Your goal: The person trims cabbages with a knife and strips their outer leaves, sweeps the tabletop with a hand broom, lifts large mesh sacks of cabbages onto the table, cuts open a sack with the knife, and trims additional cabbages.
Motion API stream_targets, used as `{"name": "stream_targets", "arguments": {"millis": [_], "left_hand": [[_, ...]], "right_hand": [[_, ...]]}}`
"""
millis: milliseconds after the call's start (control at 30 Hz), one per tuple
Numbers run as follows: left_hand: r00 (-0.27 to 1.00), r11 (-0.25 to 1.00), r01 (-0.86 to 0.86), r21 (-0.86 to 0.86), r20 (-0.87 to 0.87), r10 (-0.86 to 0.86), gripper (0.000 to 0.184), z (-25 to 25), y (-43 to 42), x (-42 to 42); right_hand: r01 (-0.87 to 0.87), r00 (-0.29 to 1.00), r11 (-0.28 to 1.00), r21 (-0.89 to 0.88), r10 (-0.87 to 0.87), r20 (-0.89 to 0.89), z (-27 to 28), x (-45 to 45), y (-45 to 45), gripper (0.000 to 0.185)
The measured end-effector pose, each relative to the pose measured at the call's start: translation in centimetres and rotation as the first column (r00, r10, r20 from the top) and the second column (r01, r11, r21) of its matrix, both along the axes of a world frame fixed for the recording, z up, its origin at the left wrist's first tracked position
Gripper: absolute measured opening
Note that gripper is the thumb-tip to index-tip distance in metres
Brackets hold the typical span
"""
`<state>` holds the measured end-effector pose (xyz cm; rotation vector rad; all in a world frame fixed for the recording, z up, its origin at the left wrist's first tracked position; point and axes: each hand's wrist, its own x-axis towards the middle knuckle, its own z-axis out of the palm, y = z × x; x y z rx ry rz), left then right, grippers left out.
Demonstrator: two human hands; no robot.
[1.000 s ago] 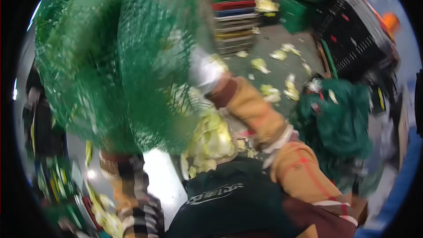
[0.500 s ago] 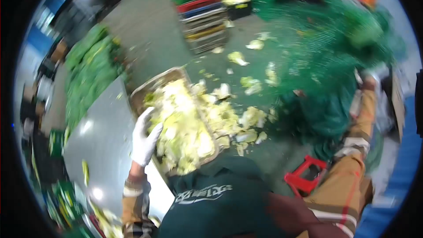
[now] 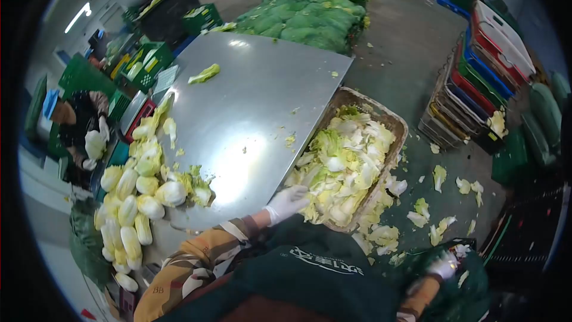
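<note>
My left hand (image 3: 287, 204), in a white glove, rests at the near left corner of a crate (image 3: 400, 125) heaped with pale cabbage leaves (image 3: 348, 164). Its fingers are stretched out toward the leaves, with nothing seen in them. Low on the right is my right hand (image 3: 443, 266), gloved and smeared by motion, against a dark green mesh bag (image 3: 462, 292). Whether its fingers grip the mesh cannot be made out. Loose leaves (image 3: 383, 235) lie on the floor beside the crate.
A metal table (image 3: 262, 89) carries a pile of napa cabbages (image 3: 128, 203) on its left side. Beyond that pile a co-worker (image 3: 77, 125) holds a cabbage. Stacked crates (image 3: 471, 77) stand at right; filled green mesh sacks (image 3: 304, 12) lie behind the table.
The view has swung left, bringing the table and cabbage pile into sight. My right hand, earlier stretched out by the spread green mesh, is now low near my body, and the mesh is bunched there.
</note>
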<state>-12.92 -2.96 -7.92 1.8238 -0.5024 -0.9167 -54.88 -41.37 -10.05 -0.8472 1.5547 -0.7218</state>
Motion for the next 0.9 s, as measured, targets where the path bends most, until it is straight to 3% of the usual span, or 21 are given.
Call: {"name": "stream_targets", "arguments": {"millis": [33, 67, 100, 133, 167, 233, 267, 300, 333, 367, 400, 433, 467, 567, 633, 700, 767, 800, 900], "left_hand": [[0.999, 0.999, 0.0, -0.035, -0.043, -0.001, 0.052, 1.8, -0.5, -1.6], [0.985, 1.0, -0.029, 0.006, -0.171, 0.03, 0.056, 3.8, -0.9, -3.2], [0.986, 0.996, -0.018, -0.092, -0.167, 0.002, 0.059, 1.9, -0.6, -4.5], [0.998, 0.994, -0.046, -0.102, -0.048, 0.041, 0.059, 2.6, -0.7, -5.9], [0.994, 0.991, -0.078, -0.109, 0.071, 0.086, 0.06, 3.4, -0.7, -7.2], [0.964, 0.943, -0.246, -0.223, 0.043, 0.261, 0.056, 3.2, 0.0, -8.8], [0.932, 0.964, -0.26, -0.051, 0.249, 0.265, 0.046, 1.7, 1.0, -8.8], [0.915, 0.944, -0.311, -0.106, 0.236, 0.328, 0.042, 1.8, 2.4, -9.4], [0.894, 0.919, -0.36, -0.16, 0.221, 0.389, 0.038, 2.1, 3.9, -9.9], [0.871, 0.889, -0.405, -0.214, 0.205, 0.446, 0.034, 2.5, 5.4, -10.6], [0.854, 0.852, -0.508, -0.129, 0.055, 0.518, 0.026, 6.0, 7.1, -11.7], [0.768, 0.742, -0.623, -0.247, -0.016, 0.64, 0.024, 4.3, 8.6, -12.7], [0.652, 0.613, -0.737, -0.284, -0.06, 0.756, 0.022, 2.8, 10.6, -13.5], [0.222, 0.136, -0.919, -0.369, -0.204, 0.953, 0.017, -2.7, 18.4, -15.5], [-0.11, -0.143, -0.979, -0.143, -0.214, 0.971, 0.011, -3.6, 24.1, -16.3], [-0.224, -0.251, -0.959, -0.133, -0.185, 0.957, 0.01, -6.2, 29.2, -17.7], [-0.287, -0.292, -0.956, -0.022, -0.143, 0.947, 0.013, -10.2, 33.6, -18.4], [-0.256, -0.25, -0.965, 0.073, -0.096, 0.962, 0.029, -11.6, 35.3, -18.5], [-0.098, -0.212, -0.963, 0.167, 0.512, 0.853, 0.047, -14.6, 37.6, -17.9]], "right_hand": [[-0.099, 0.98, 0.993, 0.067, 0.086, 0.178, -1.1, 5.8, 1.4, 0.045], [-0.221, 0.854, 0.96, -0.175, 0.277, 0.44, -7.7, 11.5, 2.9, 0.037], [-0.421, 0.64, 0.88, -0.219, 0.46, 0.616, -8.3, 18.4, 6.3, 0.033], [-0.465, 0.458, 0.742, -0.483, 0.669, 0.585, -6.4, 25.1, 11.7, 0.03], [-0.67, 0.614, 0.687, -0.28, 0.725, 0.311, 0.7, 29.4, 17.8, 0.029], [-0.755, 0.351, 0.458, -0.469, 0.887, 0.3, 2.7, 33.4, 23.7, 0.028], [-0.781, 0.217, 0.34, -0.524, 0.934, 0.283, 4.5, 34.8, 26.4, 0.028], [-0.833, 0.097, 0.227, -0.505, 0.958, 0.27, 7.6, 34.7, 28.5, 0.026], [-0.857, -0.035, 0.085, -0.508, 0.974, 0.222, 6.1, 34.8, 29.6, 0.037], [-0.856, -0.09, 0.028, -0.516, 0.975, 0.203, 5.0, 34.0, 30.6, 0.044], [-0.849, -0.141, -0.024, -0.527, 0.973, 0.182, 4.6, 33.2, 31.6, 0.052], [-0.838, -0.182, -0.067, -0.541, 0.97, 0.161, 4.7, 32.4, 32.7, 0.059], [-0.872, -0.208, -0.043, -0.488, 0.934, 0.29, 5.2, 30.8, 33.4, 0.066], [-0.974, -0.188, -0.139, -0.179, 0.938, 0.293, 0.7, 26.2, 32.3, 0.058], [-0.955, -0.26, -0.241, -0.175, 0.961, 0.096, -3.7, 21.9, 30.2, 0.049], [-0.972, -0.213, -0.206, -0.108, 0.976, 0.049, -5.2, 17.6, 28.8, 0.039], [-0.974, -0.152, -0.162, 0.161, 0.986, 0.072, -3.6, 14.7, 27.3, 0.039], [-0.979, -0.098, -0.114, 0.168, 0.99, 0.101, -3.9, 13.1, 26.7, 0.038], [-0.987, -0.058, -0.075, 0.141, 0.991, 0.122, -2.2, 11.8, 25.8, 0.039]]}}
